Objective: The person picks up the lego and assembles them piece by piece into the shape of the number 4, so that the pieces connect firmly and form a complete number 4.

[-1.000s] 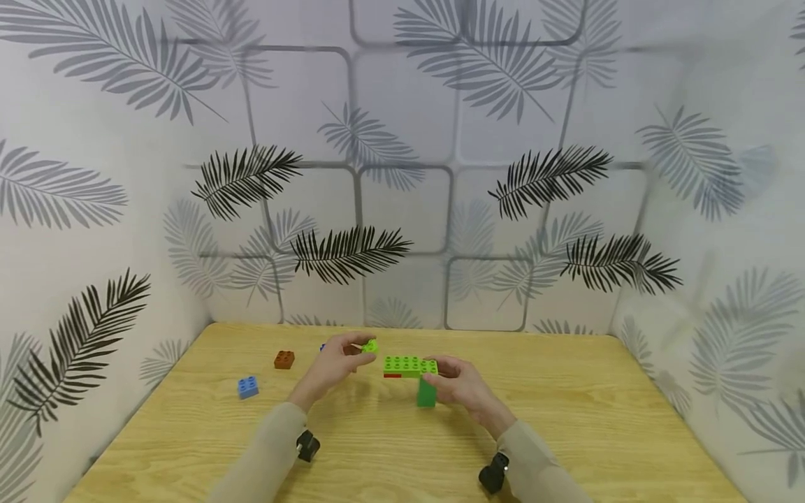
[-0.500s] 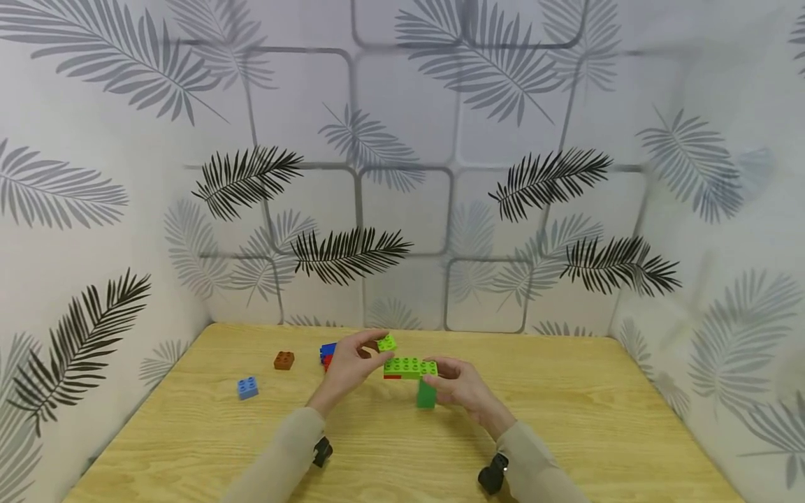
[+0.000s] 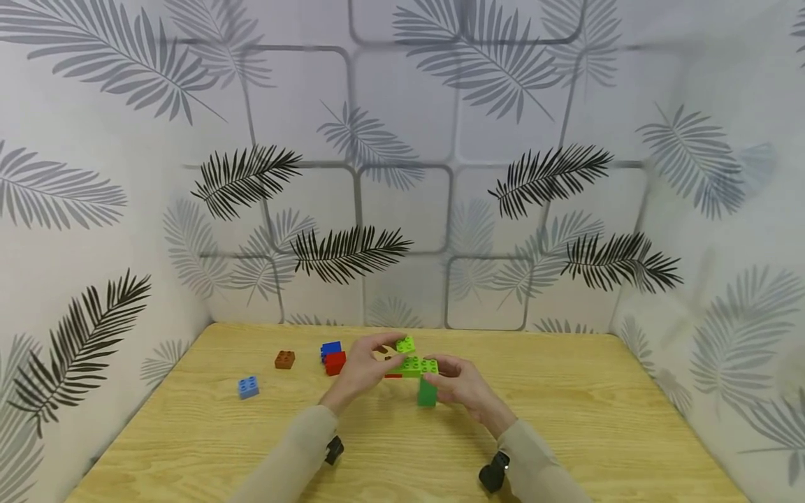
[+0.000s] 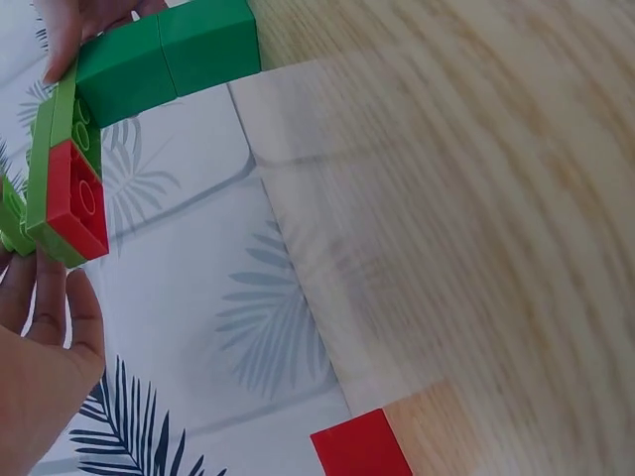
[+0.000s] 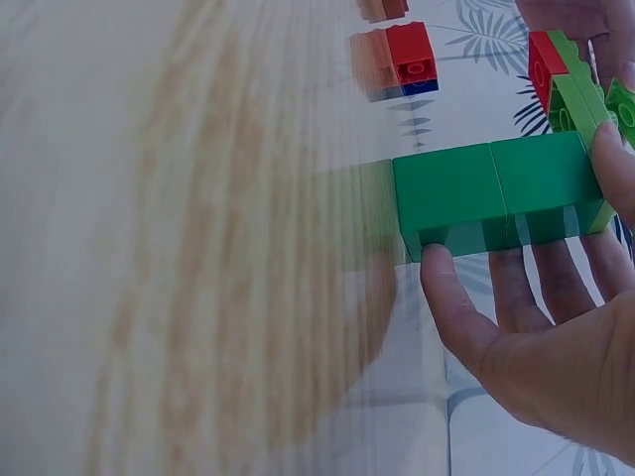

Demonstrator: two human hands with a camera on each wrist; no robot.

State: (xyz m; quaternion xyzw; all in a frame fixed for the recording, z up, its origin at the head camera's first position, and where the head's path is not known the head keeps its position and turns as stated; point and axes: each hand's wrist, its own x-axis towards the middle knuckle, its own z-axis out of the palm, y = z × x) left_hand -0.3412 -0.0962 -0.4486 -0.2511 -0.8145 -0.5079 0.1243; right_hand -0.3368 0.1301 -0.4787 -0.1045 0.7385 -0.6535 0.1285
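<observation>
My left hand (image 3: pixel 367 363) pinches a small lime green toy brick (image 3: pixel 405 344) just above a long row of lime green bricks (image 3: pixel 415 368). That row sits on top of a column of two dark green bricks (image 5: pixel 496 193). A red brick (image 4: pixel 74 203) is attached under the row's left end, where it overhangs the table. Around the column's right side, my right hand (image 3: pixel 465 388) grips with the thumb up at the lime green row and the fingers along the green bricks. In the head view, the left fingers cover part of the row.
On the wooden table (image 3: pixel 541 419), a red brick (image 3: pixel 335 363) and a blue brick (image 3: pixel 330 348) lie behind the left hand. Farther left are a brown brick (image 3: pixel 285 360) and a light blue brick (image 3: pixel 248 387). A leaf-patterned wall (image 3: pixel 402 209) surrounds the table.
My left hand has moved right, bringing the small lime green brick over the row. The red and blue bricks behind it have come into view. My right hand holds its place.
</observation>
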